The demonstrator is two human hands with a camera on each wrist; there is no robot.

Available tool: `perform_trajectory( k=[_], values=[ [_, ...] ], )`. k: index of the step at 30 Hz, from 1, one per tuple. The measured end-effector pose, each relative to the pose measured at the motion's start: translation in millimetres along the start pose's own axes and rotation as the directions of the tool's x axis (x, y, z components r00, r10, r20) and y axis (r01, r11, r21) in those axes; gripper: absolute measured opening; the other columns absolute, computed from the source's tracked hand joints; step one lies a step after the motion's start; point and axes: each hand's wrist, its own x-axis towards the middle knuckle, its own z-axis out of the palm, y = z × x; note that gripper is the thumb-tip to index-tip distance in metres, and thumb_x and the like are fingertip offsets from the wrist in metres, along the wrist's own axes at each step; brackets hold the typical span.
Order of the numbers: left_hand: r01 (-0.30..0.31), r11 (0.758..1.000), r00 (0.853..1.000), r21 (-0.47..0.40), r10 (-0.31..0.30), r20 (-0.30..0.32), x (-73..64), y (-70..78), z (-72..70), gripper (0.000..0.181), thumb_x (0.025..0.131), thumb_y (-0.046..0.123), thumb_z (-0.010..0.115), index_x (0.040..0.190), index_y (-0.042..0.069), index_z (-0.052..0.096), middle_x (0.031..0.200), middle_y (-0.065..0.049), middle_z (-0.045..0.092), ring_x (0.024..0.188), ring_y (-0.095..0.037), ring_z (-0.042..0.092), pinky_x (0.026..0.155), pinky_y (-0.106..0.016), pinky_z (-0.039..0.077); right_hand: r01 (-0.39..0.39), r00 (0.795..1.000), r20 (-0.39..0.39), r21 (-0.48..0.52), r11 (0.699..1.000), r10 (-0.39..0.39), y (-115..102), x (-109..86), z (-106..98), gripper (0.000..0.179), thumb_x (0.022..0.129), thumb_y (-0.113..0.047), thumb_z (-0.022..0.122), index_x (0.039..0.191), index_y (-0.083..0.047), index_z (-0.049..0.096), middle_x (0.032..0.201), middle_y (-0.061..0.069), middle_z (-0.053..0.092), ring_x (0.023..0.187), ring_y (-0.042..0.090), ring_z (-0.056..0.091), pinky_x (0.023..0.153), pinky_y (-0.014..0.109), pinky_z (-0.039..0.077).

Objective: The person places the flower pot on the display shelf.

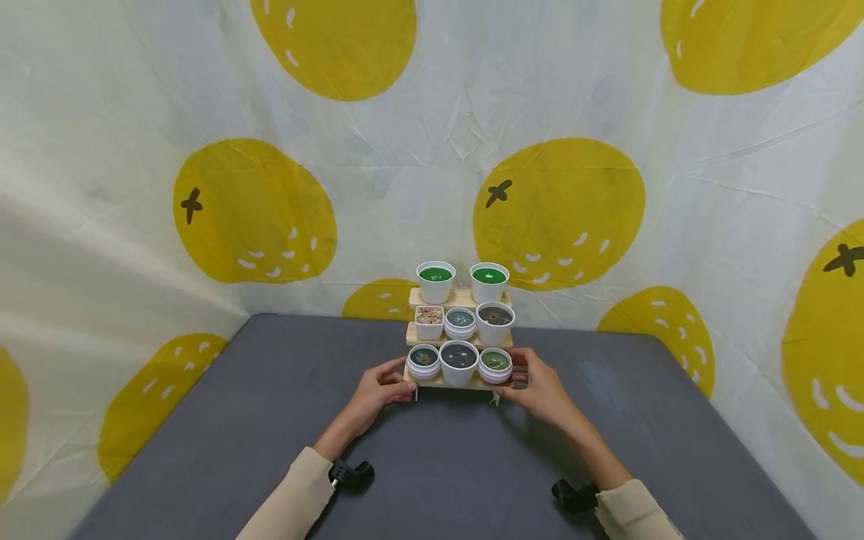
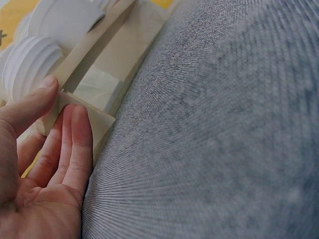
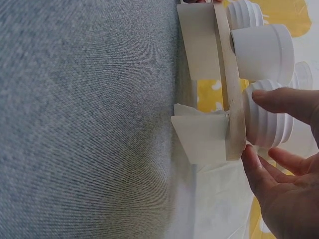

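A three-tier wooden stand (image 1: 493,384) carries small white pots. Two cups with green contents, a left one (image 1: 436,283) and a right one (image 1: 489,283), top it. A square pot (image 1: 429,322), a ribbed pot (image 1: 460,323) and a dark-filled cup (image 1: 495,324) fill the middle tier. Below, another dark-filled cup (image 1: 459,364) stands between a left ribbed pot (image 1: 424,362) and a right one (image 1: 496,366). My left hand (image 1: 380,391) pinches the stand's lower left end, fingertips on its pale support (image 2: 102,119). At its lower right end, my right hand (image 1: 538,384) grips with curled fingers, thumb overlapping the ribbed pot (image 3: 269,117).
The stand is on a grey cloth-covered table (image 1: 445,480), near its back edge. Behind it hangs a pale curtain (image 1: 405,202) printed with large yellow fruits. Black straps with small devices, a left one (image 1: 352,475) and a right one (image 1: 574,496), sit at my wrists.
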Motion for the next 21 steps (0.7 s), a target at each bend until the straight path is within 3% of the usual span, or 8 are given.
perform_trajectory(
  k=[6, 15, 21],
  values=[
    [-0.003, 1.0, 1.0, -0.002, 0.003, -0.008, -0.7, -0.4, 0.7, 0.072, 0.091, 0.011, 0.079, 0.155, 0.006, 0.046, 0.096, -0.002, 0.075, 0.085, -0.015, 0.073, 0.081, -0.032, 0.065, -0.006, 1.0, 0.025, 0.014, 1.0, 0.005, 3, -0.4, -3, 0.072, 0.082, -0.01, 0.087, 0.14, 0.006, 0.046, 0.132, 0.028, 0.06, 0.118, 0.038, 0.065, 0.101, 0.047, 0.057],
    [-0.007, 1.0, 1.0, -0.014, 0.007, 0.004, 0.2, 0.7, 0.2, 0.072, 0.092, 0.007, 0.078, 0.155, 0.005, 0.044, 0.095, -0.002, 0.075, 0.084, -0.015, 0.073, 0.081, -0.031, 0.065, 0.045, 0.995, 0.093, 0.022, 0.999, -0.047, 1, 0.0, -12, 0.075, 0.085, -0.013, 0.086, 0.143, 0.007, 0.043, 0.137, 0.03, 0.057, 0.121, 0.04, 0.064, 0.102, 0.048, 0.057],
    [0.048, 0.993, 0.993, 0.105, -0.059, 0.098, 0.1, 6.9, -10.6, 0.08, 0.092, 0.013, 0.079, 0.159, 0.006, 0.038, 0.108, -0.011, 0.072, 0.091, -0.017, 0.074, 0.086, -0.035, 0.064, 0.0, 0.992, 0.124, 0.051, 0.999, -0.007, -4, -8.2, -26, 0.075, 0.087, -0.007, 0.082, 0.148, 0.003, 0.039, 0.14, 0.032, 0.055, 0.123, 0.045, 0.063, 0.098, 0.048, 0.06]
  ],
)
